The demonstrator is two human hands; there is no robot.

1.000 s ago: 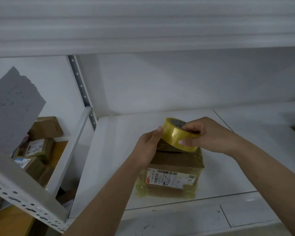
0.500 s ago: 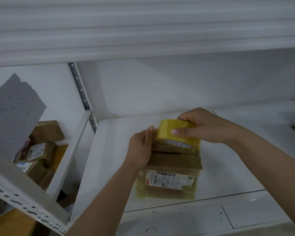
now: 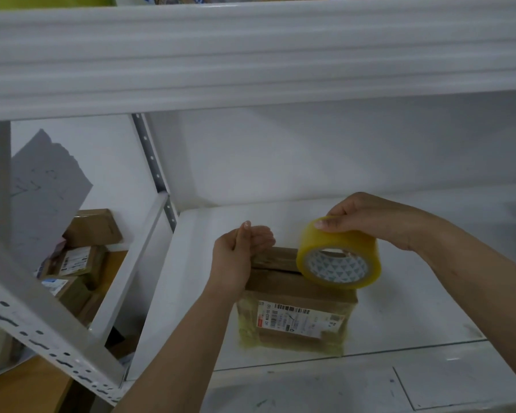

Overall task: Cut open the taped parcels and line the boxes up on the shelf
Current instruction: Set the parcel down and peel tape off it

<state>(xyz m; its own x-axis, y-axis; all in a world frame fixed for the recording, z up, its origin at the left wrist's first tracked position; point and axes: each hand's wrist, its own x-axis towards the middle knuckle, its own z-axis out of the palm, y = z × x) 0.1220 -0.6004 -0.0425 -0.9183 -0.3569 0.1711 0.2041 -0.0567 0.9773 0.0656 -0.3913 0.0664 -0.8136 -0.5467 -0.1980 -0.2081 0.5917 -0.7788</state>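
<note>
A brown cardboard parcel [image 3: 283, 286] with a white shipping label [image 3: 298, 320] and yellowish tape on its front sits on the white shelf [image 3: 414, 308]. My right hand [image 3: 370, 222] grips a roll of yellow tape [image 3: 340, 254] from above. The roll stands on edge on the parcel's top, towards its right side. My left hand [image 3: 239, 257] is at the parcel's top left edge, thumb and curled fingers pinched together, apparently on the tape's loose end. The clear strip itself hardly shows.
A thick white shelf beam [image 3: 251, 55] runs overhead. A perforated upright [image 3: 152, 162] and a slanted perforated bar [image 3: 42, 332] stand at the left. Beyond them lie several labelled parcels [image 3: 81, 257] and a grey sheet [image 3: 42, 189].
My right hand has moved the tape roll to the right across the parcel's top and tipped it on edge. My left hand has come off the roll and stays at the left edge.
</note>
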